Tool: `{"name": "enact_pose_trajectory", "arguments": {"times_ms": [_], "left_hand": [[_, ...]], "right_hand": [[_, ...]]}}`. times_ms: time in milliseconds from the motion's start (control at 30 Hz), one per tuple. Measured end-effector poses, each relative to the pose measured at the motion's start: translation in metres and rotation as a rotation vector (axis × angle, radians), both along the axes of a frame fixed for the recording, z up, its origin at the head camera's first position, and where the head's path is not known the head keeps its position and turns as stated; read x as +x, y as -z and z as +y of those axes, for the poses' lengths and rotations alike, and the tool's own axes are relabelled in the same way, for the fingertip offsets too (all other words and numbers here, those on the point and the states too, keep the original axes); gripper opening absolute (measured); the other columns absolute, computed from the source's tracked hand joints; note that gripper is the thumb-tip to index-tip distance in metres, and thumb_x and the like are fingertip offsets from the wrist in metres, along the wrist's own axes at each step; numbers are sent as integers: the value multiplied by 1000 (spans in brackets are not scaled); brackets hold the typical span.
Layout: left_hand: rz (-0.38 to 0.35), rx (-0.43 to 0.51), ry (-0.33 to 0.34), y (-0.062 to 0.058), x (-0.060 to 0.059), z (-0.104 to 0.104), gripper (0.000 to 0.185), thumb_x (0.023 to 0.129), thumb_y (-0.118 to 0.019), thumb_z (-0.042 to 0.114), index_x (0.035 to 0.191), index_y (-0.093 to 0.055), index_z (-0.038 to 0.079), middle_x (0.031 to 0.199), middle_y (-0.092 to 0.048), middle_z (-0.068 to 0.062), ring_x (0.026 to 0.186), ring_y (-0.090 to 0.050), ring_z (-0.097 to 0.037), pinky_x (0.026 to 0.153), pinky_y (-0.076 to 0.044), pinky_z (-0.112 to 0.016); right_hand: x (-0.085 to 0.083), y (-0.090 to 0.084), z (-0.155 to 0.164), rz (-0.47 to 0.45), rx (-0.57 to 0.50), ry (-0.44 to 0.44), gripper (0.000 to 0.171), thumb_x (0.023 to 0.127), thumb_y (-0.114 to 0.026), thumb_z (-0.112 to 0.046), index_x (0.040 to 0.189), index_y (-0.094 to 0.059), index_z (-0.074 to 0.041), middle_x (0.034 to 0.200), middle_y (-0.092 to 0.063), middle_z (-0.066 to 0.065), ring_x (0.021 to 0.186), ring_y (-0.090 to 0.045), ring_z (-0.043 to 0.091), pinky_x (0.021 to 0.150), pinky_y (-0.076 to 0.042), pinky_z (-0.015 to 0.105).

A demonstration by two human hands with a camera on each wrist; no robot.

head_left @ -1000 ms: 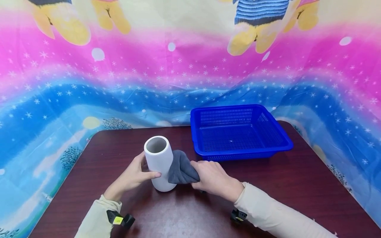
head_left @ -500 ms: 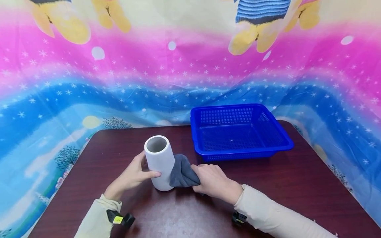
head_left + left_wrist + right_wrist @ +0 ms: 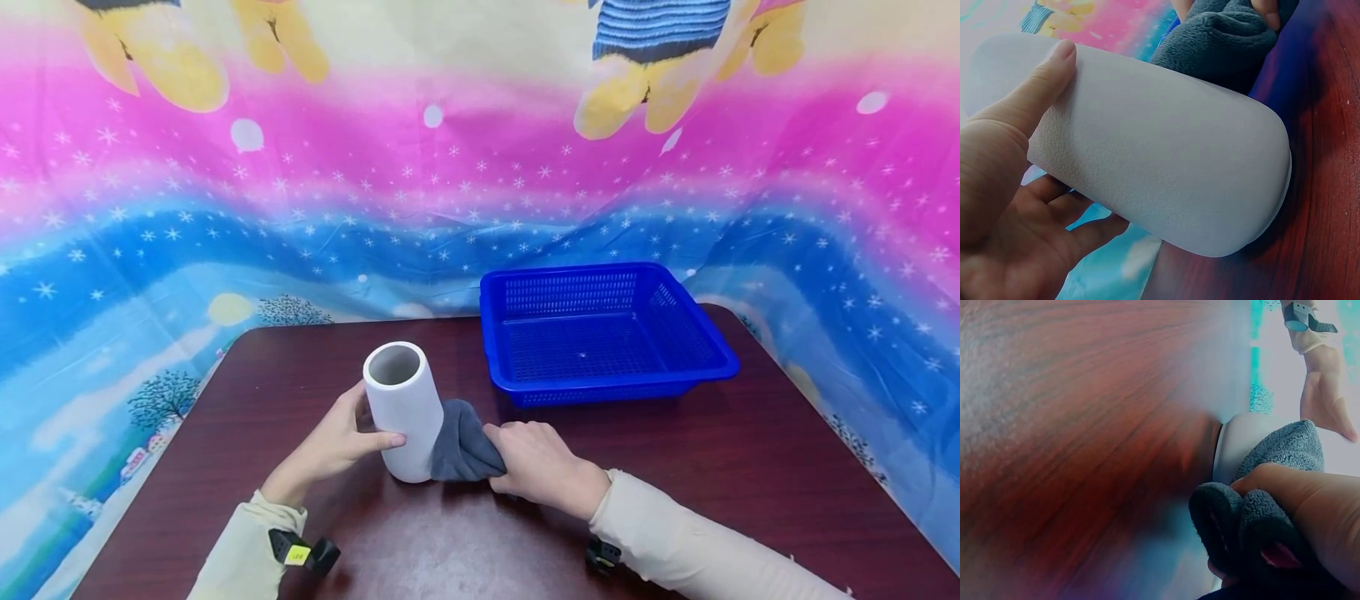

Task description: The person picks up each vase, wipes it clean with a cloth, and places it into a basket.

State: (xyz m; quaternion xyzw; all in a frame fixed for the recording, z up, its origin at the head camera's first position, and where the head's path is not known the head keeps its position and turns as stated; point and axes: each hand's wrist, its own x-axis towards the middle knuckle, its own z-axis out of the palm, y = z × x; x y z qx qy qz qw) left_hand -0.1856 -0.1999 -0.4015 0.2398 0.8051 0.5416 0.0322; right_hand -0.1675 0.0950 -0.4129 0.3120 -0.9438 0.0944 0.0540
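A white vase (image 3: 408, 417) with a wide round mouth stands on the dark wooden table. My left hand (image 3: 335, 442) grips its left side, with the thumb across the front and the fingers behind. In the left wrist view the vase (image 3: 1166, 150) has a slightly grainy surface. Bunched in my right hand (image 3: 543, 467) is a grey cloth (image 3: 465, 446), which lies against the lower right side of the vase. From the right wrist view, folds of the cloth (image 3: 1288, 450) stick out on both sides of the fist, and the fingertips are mostly hidden.
A blue plastic basket (image 3: 600, 342) with perforated walls sits at the back right of the table (image 3: 300, 367). Behind the table hangs a colourful printed backdrop (image 3: 450, 167). Each wrist wears a small black camera (image 3: 300, 552) on a strap.
My right hand and the cloth have slid down along the vase's right side, toward its base. The left hand and the vase have stayed in place.
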Motion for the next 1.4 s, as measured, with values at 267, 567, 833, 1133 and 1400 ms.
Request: {"name": "enact_pose_trajectory", "arguments": {"times_ms": [267,567,833,1133,1400], "left_hand": [[-3,17,8,1,0,0,72,82,-83,9,143,-45,5,129,-62,-21,104,-69,-13,85,-59,-31],[-12,13,5,2,0,0,73,82,-83,10,144,-45,6,130,-62,-20,105,-69,-15,86,-58,-31],[-12,13,0,1,0,0,73,82,-83,10,144,-45,6,130,-62,-20,105,-69,-13,86,-58,-31],[-18,14,-4,-1,1,1,73,82,-83,9,144,-44,6,131,-61,-20,106,-69,-14,87,-58,-32],[-17,21,7,0,0,1,73,82,-83,10,144,-44,6,131,-61,-21,106,-69,-15,87,-58,-33]], "right_hand": [[2,4,1,-30,16,3,35,67,-85,-29,83,-57,-16,64,-56,-4,53,-51,13,44,-36,31],[2,7,1,-31,37,-2,36,65,-86,-28,82,-57,-15,63,-57,-3,52,-52,14,43,-36,31],[2,11,1,-15,56,-9,36,64,-86,-28,82,-58,-14,64,-59,-1,52,-54,16,43,-37,32],[2,12,-1,15,71,-5,38,63,-87,-29,83,-59,-14,64,-61,1,53,-57,18,43,-39,33],[2,10,1,0,68,-4,39,63,-88,-30,84,-60,-14,65,-62,1,54,-58,19,44,-40,34]]}}
